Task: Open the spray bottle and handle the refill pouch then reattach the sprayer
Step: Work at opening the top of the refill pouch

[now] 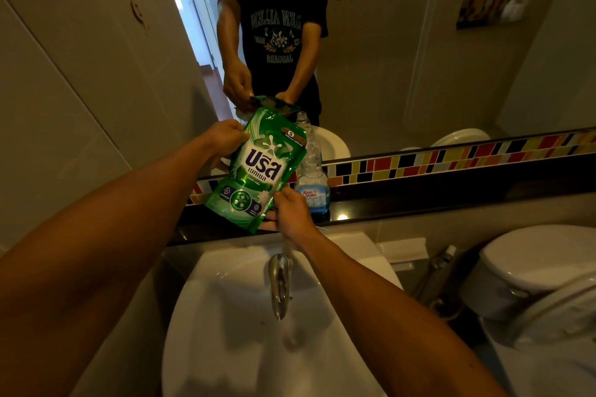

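Observation:
A green refill pouch [258, 171] with white and blue lettering is held up over the dark ledge behind the sink, tilted with its top to the right. My left hand [224, 135] grips its upper left edge. My right hand [292, 213] grips its lower right corner. Right behind the pouch stands the clear spray bottle [312, 184] with blue liquid in its lower part and a "King's Stella" label; its neck is open, with no sprayer on it. The sprayer head is not in view.
A white sink [245, 332] with a chrome faucet [280, 284] lies below my hands. A dark ledge [419, 203] with a coloured tile strip runs under the mirror [403, 58], which reflects me. A white toilet [532, 274] stands at the right.

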Action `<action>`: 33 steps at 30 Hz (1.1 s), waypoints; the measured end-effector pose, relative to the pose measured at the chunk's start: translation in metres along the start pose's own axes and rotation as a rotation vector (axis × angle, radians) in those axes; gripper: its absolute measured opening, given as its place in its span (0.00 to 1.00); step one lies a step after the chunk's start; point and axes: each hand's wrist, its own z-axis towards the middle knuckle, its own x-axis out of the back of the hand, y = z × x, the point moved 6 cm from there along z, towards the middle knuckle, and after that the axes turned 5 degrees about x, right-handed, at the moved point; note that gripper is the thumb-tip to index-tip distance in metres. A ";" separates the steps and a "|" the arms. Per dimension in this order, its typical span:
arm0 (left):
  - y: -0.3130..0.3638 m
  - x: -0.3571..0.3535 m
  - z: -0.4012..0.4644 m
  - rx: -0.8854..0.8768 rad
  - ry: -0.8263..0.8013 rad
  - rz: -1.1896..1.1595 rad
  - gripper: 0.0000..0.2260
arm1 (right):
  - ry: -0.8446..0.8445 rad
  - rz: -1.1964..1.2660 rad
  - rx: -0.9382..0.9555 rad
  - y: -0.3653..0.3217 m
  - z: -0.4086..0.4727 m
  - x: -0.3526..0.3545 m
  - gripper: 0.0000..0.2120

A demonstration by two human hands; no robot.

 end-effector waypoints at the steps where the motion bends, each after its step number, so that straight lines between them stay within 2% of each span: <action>1: 0.001 0.000 0.000 0.002 0.001 0.005 0.04 | -0.001 0.003 -0.001 0.000 0.000 0.000 0.15; 11: 0.005 0.001 -0.003 0.008 0.003 0.037 0.04 | 0.019 0.023 -0.001 0.001 0.003 -0.002 0.06; 15: 0.008 0.002 -0.005 0.017 -0.002 0.053 0.05 | 0.005 0.034 -0.006 0.003 0.005 -0.004 0.06; 19: 0.009 0.002 -0.006 0.028 -0.018 0.062 0.05 | 0.006 0.036 -0.014 0.004 0.008 -0.004 0.11; 23: 0.011 0.001 -0.006 0.031 -0.017 0.065 0.04 | -0.003 0.047 -0.002 0.002 0.006 -0.004 0.07; 27: 0.013 0.001 -0.007 0.036 -0.016 0.073 0.04 | -0.007 0.060 0.003 0.002 0.007 -0.004 0.11; 33: 0.015 0.000 -0.008 0.038 -0.029 0.091 0.05 | -0.005 0.095 0.005 0.002 0.007 -0.006 0.10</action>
